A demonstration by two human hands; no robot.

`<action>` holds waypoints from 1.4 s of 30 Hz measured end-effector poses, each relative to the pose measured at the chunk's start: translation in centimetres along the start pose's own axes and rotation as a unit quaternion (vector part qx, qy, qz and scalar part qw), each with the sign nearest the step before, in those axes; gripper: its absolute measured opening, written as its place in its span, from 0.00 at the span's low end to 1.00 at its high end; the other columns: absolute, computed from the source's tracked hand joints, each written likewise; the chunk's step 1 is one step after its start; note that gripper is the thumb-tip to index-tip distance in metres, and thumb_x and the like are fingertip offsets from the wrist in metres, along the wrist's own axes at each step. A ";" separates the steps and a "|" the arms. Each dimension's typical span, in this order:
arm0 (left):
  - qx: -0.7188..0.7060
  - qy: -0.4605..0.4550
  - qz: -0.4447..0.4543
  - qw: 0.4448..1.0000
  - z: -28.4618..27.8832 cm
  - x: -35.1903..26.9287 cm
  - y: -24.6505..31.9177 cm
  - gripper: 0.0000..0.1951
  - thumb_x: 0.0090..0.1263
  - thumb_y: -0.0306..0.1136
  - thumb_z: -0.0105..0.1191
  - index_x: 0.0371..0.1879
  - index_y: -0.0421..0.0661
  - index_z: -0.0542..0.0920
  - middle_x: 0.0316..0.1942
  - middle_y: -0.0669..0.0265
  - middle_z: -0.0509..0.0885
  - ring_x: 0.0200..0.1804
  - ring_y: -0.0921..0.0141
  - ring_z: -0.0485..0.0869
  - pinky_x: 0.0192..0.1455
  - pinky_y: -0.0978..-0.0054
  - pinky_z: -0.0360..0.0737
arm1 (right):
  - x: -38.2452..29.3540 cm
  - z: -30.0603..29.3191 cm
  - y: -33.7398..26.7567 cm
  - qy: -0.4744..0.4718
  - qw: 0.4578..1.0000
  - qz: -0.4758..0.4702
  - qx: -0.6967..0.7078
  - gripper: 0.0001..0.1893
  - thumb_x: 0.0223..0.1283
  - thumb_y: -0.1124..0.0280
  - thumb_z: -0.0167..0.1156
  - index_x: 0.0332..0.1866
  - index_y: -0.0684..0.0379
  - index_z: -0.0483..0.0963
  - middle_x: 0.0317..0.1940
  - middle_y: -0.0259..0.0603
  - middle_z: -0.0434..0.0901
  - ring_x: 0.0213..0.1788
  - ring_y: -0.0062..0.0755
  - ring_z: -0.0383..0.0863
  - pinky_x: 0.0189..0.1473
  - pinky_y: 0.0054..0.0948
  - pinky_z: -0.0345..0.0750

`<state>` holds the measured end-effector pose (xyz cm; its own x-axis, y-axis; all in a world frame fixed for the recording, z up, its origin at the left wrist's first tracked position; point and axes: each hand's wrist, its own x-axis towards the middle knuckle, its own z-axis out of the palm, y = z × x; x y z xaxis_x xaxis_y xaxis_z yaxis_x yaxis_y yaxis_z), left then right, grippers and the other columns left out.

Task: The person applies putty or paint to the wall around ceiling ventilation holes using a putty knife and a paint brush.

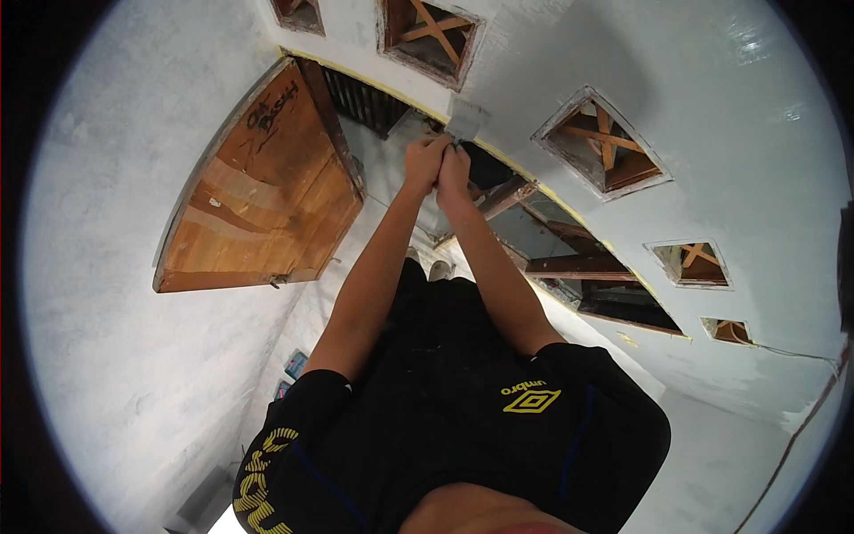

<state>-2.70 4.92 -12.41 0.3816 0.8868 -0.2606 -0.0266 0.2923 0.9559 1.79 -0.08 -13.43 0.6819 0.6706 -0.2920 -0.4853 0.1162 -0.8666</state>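
Note:
A wide, flat, pale grey tool, apparently a paintbrush (469, 119), touches or nearly touches the wall (527, 60) above the door opening. My left hand (424, 163) and my right hand (454, 172) are side by side, both closed around its handle, with a bit of green showing at the fingers. The handle is mostly hidden by my hands, and the tool's head is blurred. The yellow-edged top of the frame (510, 160) runs just beyond and to the right of my hands. Both arms reach out straight.
An open wooden door (267, 193) bearing writing hangs on the left. Diamond-shaped wall openings with crossed wood slats (604, 143) line the right wall. Below them is a window opening (574, 260). A cable (794, 354) runs along the wall at right. My shoes (440, 270) show below.

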 end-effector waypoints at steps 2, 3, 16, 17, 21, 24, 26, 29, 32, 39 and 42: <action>0.015 0.012 -0.021 1.000 -0.7 0.4 -1.4 0.18 0.64 0.39 0.64 0.31 0.31 0.87 0.24 0.58 0.85 0.24 0.69 0.81 0.26 0.66 0.76 | -0.2 -0.2 0.5 -0.005 0.999 0.031 -0.014 0.09 0.73 0.65 0.50 0.48 0.60 0.70 0.34 0.37 0.76 0.34 0.25 0.77 0.31 0.30 0.76; 0.029 0.016 -0.026 0.999 -0.7 0.4 -1.5 0.17 0.64 0.39 0.64 0.31 0.32 0.87 0.24 0.58 0.85 0.24 0.69 0.80 0.25 0.66 0.75 | -0.4 -0.2 0.5 -0.005 0.998 0.062 -0.029 0.10 0.73 0.65 0.50 0.48 0.60 0.71 0.35 0.38 0.76 0.35 0.26 0.78 0.32 0.31 0.76; -0.068 -0.065 0.218 0.971 3.1 -6.1 18.0 0.15 0.69 0.35 0.60 0.34 0.31 0.87 0.23 0.66 0.83 0.25 0.79 0.76 0.28 0.76 0.72 | -6.0 6.5 -17.3 -0.089 0.972 -0.215 -0.010 0.09 0.75 0.68 0.51 0.42 0.63 0.70 0.26 0.30 0.71 0.26 0.14 0.70 0.24 0.22 0.65; -0.091 -0.078 0.235 0.964 3.4 -6.4 19.1 0.15 0.68 0.35 0.61 0.33 0.30 0.86 0.22 0.64 0.84 0.26 0.79 0.76 0.30 0.74 0.74 | -6.0 6.7 -18.3 -0.109 0.962 -0.249 -0.036 0.09 0.75 0.68 0.51 0.42 0.63 0.70 0.23 0.29 0.70 0.25 0.12 0.68 0.23 0.20 0.63; -0.129 -0.072 0.273 0.951 4.5 -7.1 19.5 0.14 0.69 0.34 0.60 0.35 0.31 0.87 0.23 0.66 0.84 0.26 0.80 0.75 0.30 0.77 0.74 | -6.3 6.5 -19.0 -0.106 0.942 -0.308 -0.073 0.08 0.75 0.68 0.52 0.42 0.63 0.70 0.22 0.28 0.69 0.24 0.13 0.67 0.23 0.21 0.63; -0.144 -0.027 0.278 0.949 4.2 -5.7 15.6 0.13 0.71 0.32 0.60 0.37 0.31 0.87 0.25 0.71 0.81 0.27 0.81 0.74 0.30 0.81 0.72 | -4.8 5.0 -15.4 -0.120 0.935 -0.318 -0.097 0.08 0.76 0.69 0.51 0.44 0.63 0.70 0.24 0.29 0.71 0.24 0.13 0.67 0.23 0.21 0.64; -0.082 -0.009 0.198 0.977 3.7 -4.6 11.6 0.14 0.69 0.33 0.60 0.37 0.31 0.87 0.24 0.69 0.82 0.28 0.80 0.75 0.31 0.79 0.73 | -3.5 3.3 -11.9 -0.090 0.967 -0.228 -0.071 0.08 0.76 0.69 0.49 0.46 0.62 0.71 0.28 0.31 0.74 0.26 0.15 0.69 0.25 0.23 0.67; 0.022 0.040 0.175 0.983 3.5 -3.4 7.3 0.16 0.66 0.37 0.62 0.36 0.32 0.87 0.23 0.65 0.84 0.28 0.77 0.77 0.32 0.75 0.75 | -2.6 1.3 -7.9 -0.067 0.989 -0.133 -0.023 0.07 0.76 0.69 0.47 0.46 0.61 0.70 0.33 0.34 0.76 0.31 0.18 0.73 0.30 0.24 0.71; 0.067 0.052 0.144 0.986 2.7 -2.7 4.2 0.19 0.63 0.41 0.61 0.37 0.34 0.87 0.26 0.50 0.87 0.29 0.66 0.86 0.38 0.65 0.80 | -1.5 -1.2 -5.0 -0.077 0.996 -0.002 -0.045 0.06 0.75 0.70 0.46 0.48 0.59 0.68 0.36 0.36 0.76 0.35 0.21 0.76 0.32 0.24 0.73; 0.139 0.020 0.050 0.989 1.0 -1.2 -0.1 0.17 0.62 0.40 0.62 0.32 0.33 0.88 0.24 0.51 0.86 0.27 0.64 0.85 0.35 0.63 0.79 | 1.8 -2.8 2.3 0.035 0.999 -0.010 -0.010 0.13 0.71 0.69 0.50 0.56 0.59 0.64 0.43 0.42 0.72 0.34 0.24 0.76 0.31 0.24 0.73; 0.060 0.010 0.009 0.998 -0.2 -1.7 0.2 0.17 0.63 0.38 0.61 0.27 0.32 0.86 0.20 0.54 0.84 0.24 0.69 0.81 0.31 0.65 0.77 | -0.7 -1.0 0.0 0.017 0.995 0.068 -0.072 0.12 0.71 0.68 0.52 0.54 0.60 0.67 0.46 0.45 0.71 0.36 0.24 0.75 0.35 0.25 0.73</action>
<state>-3.54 3.57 -11.84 0.3634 0.8991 -0.2439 0.0774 0.2317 0.9697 1.84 -1.31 -13.61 0.6349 0.6470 -0.4223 -0.4924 -0.0822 -0.8665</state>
